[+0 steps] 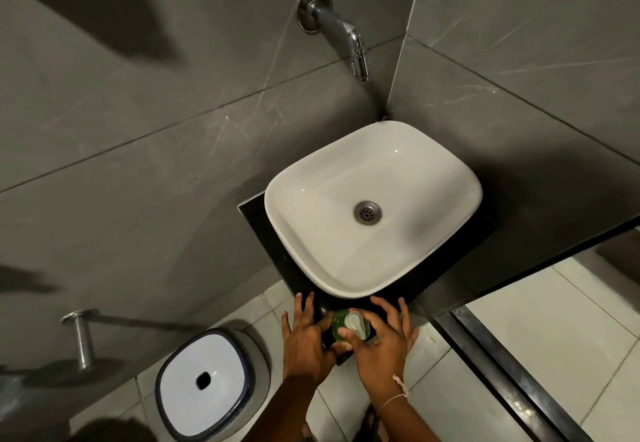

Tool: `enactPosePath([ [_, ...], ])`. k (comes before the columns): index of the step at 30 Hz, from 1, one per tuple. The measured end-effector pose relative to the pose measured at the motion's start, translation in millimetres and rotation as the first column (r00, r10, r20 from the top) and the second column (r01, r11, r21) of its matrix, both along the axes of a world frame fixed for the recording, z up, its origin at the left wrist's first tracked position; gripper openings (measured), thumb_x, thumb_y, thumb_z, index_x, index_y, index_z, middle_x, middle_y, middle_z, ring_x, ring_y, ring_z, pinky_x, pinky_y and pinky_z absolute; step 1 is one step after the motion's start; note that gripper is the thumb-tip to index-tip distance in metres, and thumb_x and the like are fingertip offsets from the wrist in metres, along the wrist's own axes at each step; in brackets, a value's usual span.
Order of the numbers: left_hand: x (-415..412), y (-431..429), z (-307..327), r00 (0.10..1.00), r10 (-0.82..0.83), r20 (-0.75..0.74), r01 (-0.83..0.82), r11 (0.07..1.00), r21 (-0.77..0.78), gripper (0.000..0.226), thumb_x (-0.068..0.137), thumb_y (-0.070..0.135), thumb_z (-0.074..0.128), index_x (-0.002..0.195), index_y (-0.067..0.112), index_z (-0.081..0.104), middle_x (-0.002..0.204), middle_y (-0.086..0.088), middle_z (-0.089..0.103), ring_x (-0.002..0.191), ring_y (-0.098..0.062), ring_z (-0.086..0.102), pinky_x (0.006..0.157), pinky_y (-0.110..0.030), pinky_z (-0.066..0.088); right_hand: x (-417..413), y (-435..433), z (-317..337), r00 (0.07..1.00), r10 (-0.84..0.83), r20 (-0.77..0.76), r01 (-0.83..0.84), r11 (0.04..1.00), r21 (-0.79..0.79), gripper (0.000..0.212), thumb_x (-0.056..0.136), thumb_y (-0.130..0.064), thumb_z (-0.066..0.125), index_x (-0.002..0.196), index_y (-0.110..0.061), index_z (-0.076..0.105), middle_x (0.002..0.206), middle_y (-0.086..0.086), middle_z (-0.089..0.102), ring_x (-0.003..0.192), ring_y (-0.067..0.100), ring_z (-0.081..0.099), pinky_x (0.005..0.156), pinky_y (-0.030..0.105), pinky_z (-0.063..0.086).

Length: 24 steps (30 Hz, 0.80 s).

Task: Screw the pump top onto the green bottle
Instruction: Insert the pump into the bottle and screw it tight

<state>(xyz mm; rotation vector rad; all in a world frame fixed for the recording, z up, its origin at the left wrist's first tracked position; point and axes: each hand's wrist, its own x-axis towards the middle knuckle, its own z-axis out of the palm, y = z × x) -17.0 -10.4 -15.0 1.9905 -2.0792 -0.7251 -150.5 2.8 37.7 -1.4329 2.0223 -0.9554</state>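
Green bottle (337,328) mostly hidden: left hand (306,341) steadies it, right hand (381,341) pinches pump top (356,324).

Green bottle (337,328) upright on black counter edge, white pump top (356,324) on its neck

The bottle (337,325) is green, its pump top (355,323) white. The sink (308,234) is glossy white on a black bench (273,251). Grey wall tiles (138,130) carry thin pale veins. The floor tiles (554,337) are off-white. The bin lid (204,376) is white, edged in dark blue.
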Motion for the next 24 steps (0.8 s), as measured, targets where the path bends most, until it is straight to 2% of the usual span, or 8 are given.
enactPosePath([
  [6,0,0,-1,0.999,-0.006,0.039,0.005,1.000,0.029,0.058,0.075,0.061,0.062,0.128,0.039,0.052,0.162,0.000,0.006,0.146,-0.020,-0.017,0.120,-0.052,-0.004,5,-1,5,0.999,-0.033,-0.005,0.034,0.998,0.059,0.034,0.053,-0.036,0.089,0.080,-0.028,0.070,0.109,-0.014,0.056,0.132,0.026,0.037,0.111,0.064,0.014],
  [8,0,-1,-2,0.999,-0.002,0.042,0.001,0.999,0.032,0.061,0.073,0.066,0.062,0.127,0.039,0.053,0.162,0.000,0.006,0.147,-0.020,-0.016,0.119,-0.051,-0.005,0,1,11,0.999,0.011,0.033,-0.015,0.995,0.099,0.036,0.057,-0.026,0.088,0.087,-0.033,0.070,0.113,-0.014,0.057,0.135,0.024,0.034,0.111,0.065,0.013],
  [10,-1,-1,-1,0.999,0.002,0.041,-0.003,1.000,0.030,0.065,0.071,0.070,0.061,0.127,0.041,0.052,0.162,0.000,0.007,0.147,-0.020,-0.015,0.118,-0.051,-0.005,-12,7,17,0.996,0.078,0.043,-0.082,0.992,0.093,0.047,0.066,-0.015,0.082,0.099,-0.043,0.065,0.115,-0.023,0.051,0.136,0.021,0.032,0.112,0.063,0.013],
  [13,-2,-2,-1,0.999,-0.004,0.040,0.003,0.999,0.038,0.069,0.071,0.071,0.061,0.132,0.043,0.047,0.162,-0.002,0.006,0.147,-0.021,-0.016,0.118,-0.052,-0.005,-31,13,28,0.986,0.130,0.106,-0.126,0.991,-0.047,0.034,0.083,-0.027,0.066,0.107,-0.051,0.061,0.116,-0.030,0.051,0.125,0.011,0.040,0.106,0.039,0.032],
  [15,-1,-1,0,0.999,-0.011,0.033,0.010,0.999,0.040,0.069,0.072,0.071,0.059,0.133,0.043,0.045,0.162,-0.002,0.005,0.147,-0.022,-0.017,0.117,-0.052,-0.007,-29,12,35,0.973,0.184,0.137,-0.176,0.982,-0.072,0.025,0.087,-0.043,0.058,0.111,-0.050,0.063,0.116,-0.025,0.054,0.120,0.005,0.042,0.098,0.022,0.033],
  [18,-1,-1,0,1.000,-0.011,0.023,0.010,1.000,0.029,0.067,0.073,0.071,0.059,0.133,0.044,0.045,0.162,-0.003,0.006,0.147,-0.022,-0.017,0.118,-0.052,-0.007,-19,9,35,0.966,0.239,0.100,-0.235,0.971,-0.046,0.029,0.085,-0.038,0.065,0.111,-0.049,0.063,0.113,-0.021,0.056,0.117,-0.001,0.041,0.095,0.010,0.029],
  [20,-1,0,1,1.000,-0.009,0.016,0.008,0.999,0.034,0.066,0.073,0.069,0.061,0.132,0.043,0.046,0.162,-0.003,0.006,0.147,-0.022,-0.017,0.119,-0.054,-0.004,-18,10,32,0.971,0.227,0.076,-0.224,0.973,-0.054,0.034,0.082,-0.031,0.070,0.108,-0.052,0.063,0.110,-0.024,0.057,0.113,-0.005,0.042,0.092,0.005,0.029],
  [24,-2,-1,3,1.000,-0.016,0.015,0.016,0.999,0.043,0.066,0.073,0.068,0.061,0.133,0.044,0.044,0.162,-0.003,0.006,0.147,-0.023,-0.015,0.119,-0.055,-0.002,-22,5,29,0.974,0.218,0.067,-0.215,0.975,-0.046,0.029,0.081,-0.036,0.069,0.107,-0.049,0.066,0.109,-0.022,0.060,0.113,-0.002,0.045,0.092,0.013,0.035],
])
